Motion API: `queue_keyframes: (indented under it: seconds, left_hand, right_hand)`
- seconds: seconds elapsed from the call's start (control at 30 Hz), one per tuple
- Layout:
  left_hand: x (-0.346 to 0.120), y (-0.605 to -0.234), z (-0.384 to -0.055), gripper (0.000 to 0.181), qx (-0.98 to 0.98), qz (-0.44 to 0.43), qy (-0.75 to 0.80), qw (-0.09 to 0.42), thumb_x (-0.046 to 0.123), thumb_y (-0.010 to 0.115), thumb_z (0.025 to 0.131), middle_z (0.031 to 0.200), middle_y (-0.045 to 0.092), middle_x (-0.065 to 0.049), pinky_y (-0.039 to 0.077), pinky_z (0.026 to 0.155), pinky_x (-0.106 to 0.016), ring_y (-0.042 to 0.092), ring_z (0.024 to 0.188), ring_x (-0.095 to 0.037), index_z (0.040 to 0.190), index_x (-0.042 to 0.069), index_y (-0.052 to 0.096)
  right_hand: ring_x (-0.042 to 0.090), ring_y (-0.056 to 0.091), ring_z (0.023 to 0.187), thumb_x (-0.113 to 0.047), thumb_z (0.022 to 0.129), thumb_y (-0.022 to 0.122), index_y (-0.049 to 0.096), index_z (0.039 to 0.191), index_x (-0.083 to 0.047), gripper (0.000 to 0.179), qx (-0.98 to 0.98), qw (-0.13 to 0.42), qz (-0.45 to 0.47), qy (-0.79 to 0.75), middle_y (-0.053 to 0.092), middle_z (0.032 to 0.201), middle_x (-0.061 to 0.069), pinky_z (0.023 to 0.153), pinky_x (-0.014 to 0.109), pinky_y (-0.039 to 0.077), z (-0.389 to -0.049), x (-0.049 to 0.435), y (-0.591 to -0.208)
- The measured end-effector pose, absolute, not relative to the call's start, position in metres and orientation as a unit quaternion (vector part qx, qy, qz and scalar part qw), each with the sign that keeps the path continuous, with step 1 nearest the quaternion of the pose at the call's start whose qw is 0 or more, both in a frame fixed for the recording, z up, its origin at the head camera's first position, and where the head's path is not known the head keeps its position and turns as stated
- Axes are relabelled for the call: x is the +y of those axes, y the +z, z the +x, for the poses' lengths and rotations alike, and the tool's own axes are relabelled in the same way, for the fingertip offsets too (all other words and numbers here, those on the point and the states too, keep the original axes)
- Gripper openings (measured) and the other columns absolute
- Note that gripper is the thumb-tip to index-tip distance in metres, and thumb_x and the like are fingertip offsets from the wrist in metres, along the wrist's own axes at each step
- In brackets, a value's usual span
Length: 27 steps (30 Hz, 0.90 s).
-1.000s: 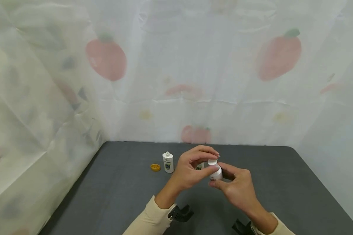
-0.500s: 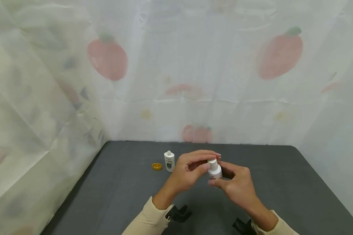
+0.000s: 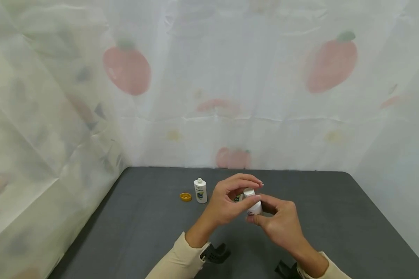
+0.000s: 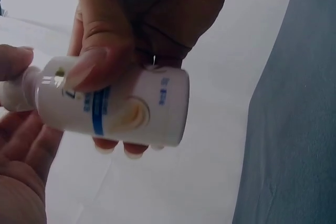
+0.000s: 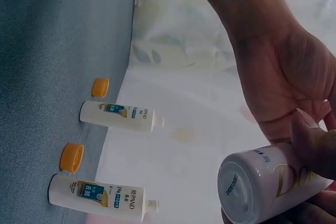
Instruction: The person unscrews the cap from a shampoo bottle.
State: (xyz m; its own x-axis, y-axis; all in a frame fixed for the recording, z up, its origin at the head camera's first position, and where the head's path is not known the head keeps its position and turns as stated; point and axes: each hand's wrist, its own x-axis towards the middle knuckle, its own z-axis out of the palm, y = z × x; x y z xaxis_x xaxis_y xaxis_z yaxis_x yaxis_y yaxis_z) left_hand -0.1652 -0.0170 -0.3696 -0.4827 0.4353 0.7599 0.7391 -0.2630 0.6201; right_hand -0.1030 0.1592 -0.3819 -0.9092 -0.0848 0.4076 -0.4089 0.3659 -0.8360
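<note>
A small white bottle (image 3: 255,209) is held up over the table between both hands, cap end up and tilted slightly left. My right hand (image 3: 284,221) grips its body, thumb in front and fingers behind. My left hand (image 3: 225,201) has thumb and fingers around the white cap (image 4: 14,94) at its top. The left wrist view shows a blue stripe and a cream swirl on the label (image 4: 121,109). In the right wrist view the bottle's round base (image 5: 237,191) faces the camera, with gold lettering on the side.
Two white shampoo bottles (image 5: 119,115) stand uncapped at the back of the dark table (image 3: 153,232), one mostly behind my left hand in the head view. Yellow caps (image 3: 186,197) lie beside them. A fruit-printed curtain (image 3: 265,77) hangs beyond the table's far edge.
My left thumb drew back left along the small bottle's cap, then came forward across it again. The cap end now leans a little further left. My right hand keeps its grip nearly in place.
</note>
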Motion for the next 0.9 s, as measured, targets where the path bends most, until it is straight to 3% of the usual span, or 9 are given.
queue_keyframes:
  seconds: [0.17, 0.33, 0.47, 0.73, 0.9]
  left_hand:
    - [-0.017, -0.368, -0.163, 0.015, -0.593, -0.501, -0.615, 0.137, -0.008, 0.072, 0.093, 0.111, 0.073, -0.028, 0.066, 0.081, -0.039, 0.074, 0.104, -0.032, 0.108, -0.01, 0.074]
    - [-0.027, -0.369, -0.163, 0.021, -0.586, -0.505, -0.626, 0.097, -0.01, 0.063, 0.098, 0.121, 0.069, -0.035, 0.063, 0.095, -0.043, 0.071, 0.118, -0.033, 0.117, -0.016, 0.07]
    - [-0.032, -0.368, -0.165, 0.022, -0.596, -0.508, -0.616, 0.086, -0.009, 0.061, 0.1, 0.124, 0.068, -0.035, 0.062, 0.096, -0.044, 0.07, 0.121, -0.035, 0.12, -0.017, 0.068]
    - [-0.031, -0.366, -0.163, 0.016, -0.623, -0.476, -0.614, 0.097, -0.005, 0.071, 0.095, 0.109, 0.067, -0.023, 0.064, 0.091, -0.04, 0.071, 0.1, -0.028, 0.111, -0.006, 0.072]
    - [-0.026, -0.362, -0.162, 0.015, -0.607, -0.5, -0.603, 0.134, -0.01, 0.07, 0.093, 0.112, 0.069, -0.026, 0.065, 0.089, -0.04, 0.072, 0.105, -0.032, 0.108, -0.008, 0.073]
  right_hand:
    - [0.013, 0.079, 0.096, -0.008, 0.078, 0.091, 0.078, 0.12, -0.007, 0.045, -0.809, 0.156, 0.16, 0.544, 0.081, 0.107, 0.011, 0.074, 0.024, 0.064, -0.103, 0.158, -0.382]
    - [0.018, 0.079, 0.1, -0.01, 0.078, 0.091, 0.075, 0.126, -0.003, 0.051, -0.805, 0.132, 0.142, 0.56, 0.08, 0.112, 0.016, 0.076, 0.027, 0.065, -0.105, 0.158, -0.382]
    - [0.024, 0.079, 0.101, -0.011, 0.078, 0.092, 0.073, 0.128, -0.002, 0.053, -0.801, 0.12, 0.123, 0.573, 0.079, 0.115, 0.018, 0.074, 0.029, 0.066, -0.106, 0.159, -0.381]
    - [0.01, 0.078, 0.099, -0.01, 0.077, 0.092, 0.077, 0.122, -0.007, 0.048, -0.8, 0.13, 0.135, 0.57, 0.079, 0.114, 0.015, 0.075, 0.022, 0.063, -0.103, 0.156, -0.381]
    - [0.01, 0.078, 0.098, -0.01, 0.077, 0.092, 0.078, 0.121, -0.008, 0.046, -0.801, 0.144, 0.148, 0.563, 0.08, 0.111, 0.014, 0.074, 0.022, 0.064, -0.102, 0.153, -0.38]
